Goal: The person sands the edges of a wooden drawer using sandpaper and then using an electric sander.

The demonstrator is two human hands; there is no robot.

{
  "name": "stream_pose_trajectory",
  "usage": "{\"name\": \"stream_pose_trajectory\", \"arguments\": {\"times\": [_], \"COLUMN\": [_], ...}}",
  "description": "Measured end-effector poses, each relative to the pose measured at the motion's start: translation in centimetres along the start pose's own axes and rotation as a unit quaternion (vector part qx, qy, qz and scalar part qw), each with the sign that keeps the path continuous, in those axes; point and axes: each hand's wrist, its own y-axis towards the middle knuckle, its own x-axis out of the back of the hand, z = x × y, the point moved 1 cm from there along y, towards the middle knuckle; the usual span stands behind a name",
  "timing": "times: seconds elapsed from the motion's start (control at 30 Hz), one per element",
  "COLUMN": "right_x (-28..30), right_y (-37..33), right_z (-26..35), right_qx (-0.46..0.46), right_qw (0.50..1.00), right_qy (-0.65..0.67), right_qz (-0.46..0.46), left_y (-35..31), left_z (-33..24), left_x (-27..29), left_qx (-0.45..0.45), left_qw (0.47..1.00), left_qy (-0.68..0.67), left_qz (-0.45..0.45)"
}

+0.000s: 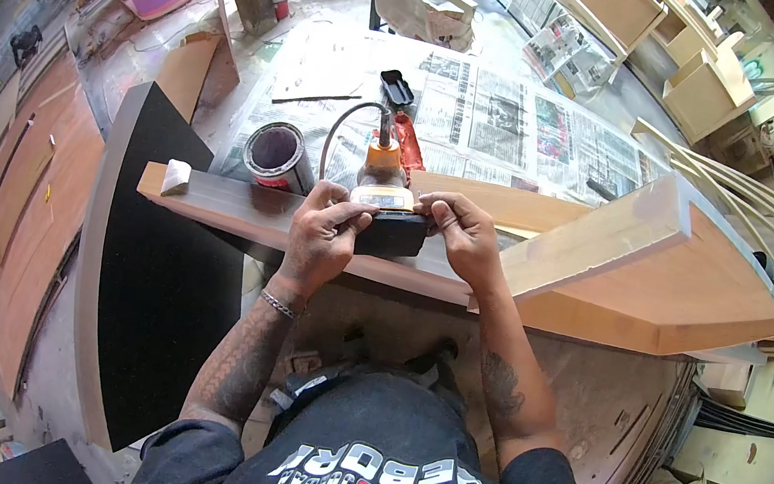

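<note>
A yellow-and-orange electric palm sander (pixel 380 198) rests at the wooden plank edge in front of me, its black flat pad (pixel 394 236) facing my way and its dark cord curving up and left. The fingers of my left hand (pixel 319 239) are pinched at the pad's left edge. At the right end, the thumb and fingers of my right hand (pixel 464 242) pinch the sander's edge; whether a thin sheet is between them I cannot tell. An open metal can (pixel 277 159) stands left of the sander. Behind it lies a red crumpled item (pixel 407 142).
Newspaper (pixel 489 111) covers the table, with a black plastic case (pixel 395 88) on it. A small white block (pixel 177 176) sits on the plank's left end. A large black panel (pixel 159 307) stands at left, a wooden frame (pixel 626 270) at right. Boards and cabinets lie farther off.
</note>
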Motion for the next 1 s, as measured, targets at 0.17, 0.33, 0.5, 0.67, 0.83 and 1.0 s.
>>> {"name": "stream_pose_trajectory", "arguments": {"times": [0.17,0.33,0.5,0.67,0.83,1.0], "right_x": [-0.3,-0.3,-0.4,-0.5,-1.1,-1.4], "right_y": [-0.7,-0.2,0.3,-0.4,-0.8,-0.5], "right_z": [1.8,2.5,2.8,1.6,2.0,1.9], "right_qx": [0.146,0.187,0.227,0.214,0.146,0.107], "right_qw": [0.981,0.956,0.934,0.932,0.96,0.969], "right_qy": [-0.128,-0.223,-0.276,-0.294,-0.239,-0.219], "right_qz": [0.009,0.021,0.028,0.004,-0.026,-0.04], "left_y": [0.0,0.0,-0.1,-0.6,-0.6,-0.1], "left_z": [-0.1,-0.2,-0.6,-0.3,-0.4,0.1], "left_x": [-0.1,-0.2,-0.3,-0.6,0.1,0.2], "left_qx": [0.003,-0.013,-0.026,-0.039,-0.038,-0.034], "left_qw": [1.0,1.0,0.999,0.998,0.999,0.999], "left_qy": [0.002,0.017,0.033,0.039,0.02,-0.009], "left_qz": [0.004,-0.005,-0.011,-0.005,0.017,0.029]}}
